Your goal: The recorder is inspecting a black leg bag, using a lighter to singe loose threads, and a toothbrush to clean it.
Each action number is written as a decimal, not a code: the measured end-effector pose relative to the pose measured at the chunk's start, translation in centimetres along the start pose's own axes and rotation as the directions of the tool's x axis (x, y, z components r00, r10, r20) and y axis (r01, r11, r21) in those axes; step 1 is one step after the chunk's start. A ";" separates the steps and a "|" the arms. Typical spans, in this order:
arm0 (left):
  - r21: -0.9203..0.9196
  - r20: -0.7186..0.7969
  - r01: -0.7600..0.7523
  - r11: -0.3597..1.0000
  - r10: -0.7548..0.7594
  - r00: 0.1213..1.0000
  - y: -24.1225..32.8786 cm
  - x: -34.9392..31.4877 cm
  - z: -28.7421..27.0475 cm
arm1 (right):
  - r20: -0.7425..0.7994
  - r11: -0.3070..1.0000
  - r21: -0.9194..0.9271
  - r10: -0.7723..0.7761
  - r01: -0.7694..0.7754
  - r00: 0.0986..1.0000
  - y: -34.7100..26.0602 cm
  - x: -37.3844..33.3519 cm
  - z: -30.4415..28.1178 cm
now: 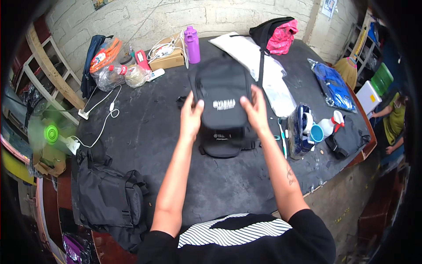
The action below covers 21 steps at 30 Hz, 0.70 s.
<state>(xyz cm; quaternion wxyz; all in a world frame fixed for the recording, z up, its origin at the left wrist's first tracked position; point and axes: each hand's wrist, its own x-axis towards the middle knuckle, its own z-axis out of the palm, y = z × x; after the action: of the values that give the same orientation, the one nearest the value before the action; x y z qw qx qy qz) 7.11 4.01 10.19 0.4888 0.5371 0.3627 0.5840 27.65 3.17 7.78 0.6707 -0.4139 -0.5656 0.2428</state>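
Note:
A small black bag with pale print on its front panel is gripped between my two hands over the middle of the table. My left hand holds its left edge, thumb on the front panel and fingers behind. At the opposite edge, my right hand grips in the same manner. Just below, partly covered by the held bag, lies another black bag with similar print and a strap buckle at its side. The fingers behind the held bag are largely hidden.
Black bags lie at the table's left front. A purple bottle, a cardboard box and a pink-and-black backpack line the back. Rightward are a toothbrush, a spray bottle and a wrapped blue pack. Another person is at far right.

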 end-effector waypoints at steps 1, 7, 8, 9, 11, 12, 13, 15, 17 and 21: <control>-0.045 0.017 -0.041 0.998 0.042 0.999 0.4 1.6 -0.2 | -0.001 0.995 0.080 -0.056 0.056 0.998 -2.9 1.6 0.6; 0.024 0.032 -0.275 0.961 0.274 0.961 6.1 7.7 1.2 | 0.026 0.955 -0.047 -0.291 0.292 0.956 -9.0 9.9 0.1; -0.037 0.009 -0.329 0.944 0.330 0.944 7.0 7.6 1.8 | -0.014 0.973 -0.004 -0.231 0.231 0.973 -9.3 10.1 0.0; -0.040 0.011 -0.328 0.944 0.329 0.944 7.2 7.3 2.0 | -0.015 0.973 -0.008 -0.231 0.231 0.973 -9.7 9.5 -0.1; 0.039 0.004 -0.295 0.955 0.295 0.955 7.2 5.9 1.5 | -0.052 0.977 -0.136 -0.170 0.161 0.984 -11.0 6.7 0.1; 0.108 0.026 -0.272 0.956 0.271 0.962 6.3 5.1 0.8 | 0.010 0.986 0.010 -0.165 0.165 0.986 -10.2 5.2 -0.2; 0.095 0.027 -0.204 0.974 0.202 0.979 6.0 3.4 0.3 | 0.015 0.972 -0.121 -0.202 0.203 0.979 -9.0 3.3 -0.4; 0.173 0.047 -0.119 0.978 0.112 0.993 2.6 0.2 -1.6 | 0.044 0.998 -0.017 -0.062 0.063 0.997 -6.0 -1.4 -0.7; 0.203 0.034 0.071 0.977 -0.080 0.996 -2.7 -3.0 -2.7 | 0.087 0.992 -0.108 0.073 -0.064 0.993 -0.6 -6.2 -2.0; 0.196 -0.053 0.418 0.887 -0.416 0.908 -6.4 -6.5 -3.7 | 0.063 0.882 -0.200 0.446 -0.426 0.893 2.1 -9.9 -2.5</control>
<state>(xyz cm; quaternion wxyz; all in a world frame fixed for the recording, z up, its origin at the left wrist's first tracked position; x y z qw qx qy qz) 4.25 -0.16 1.75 0.5436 0.4908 0.5294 0.4282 27.93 -4.27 0.48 0.5272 -0.5761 -0.5127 0.3569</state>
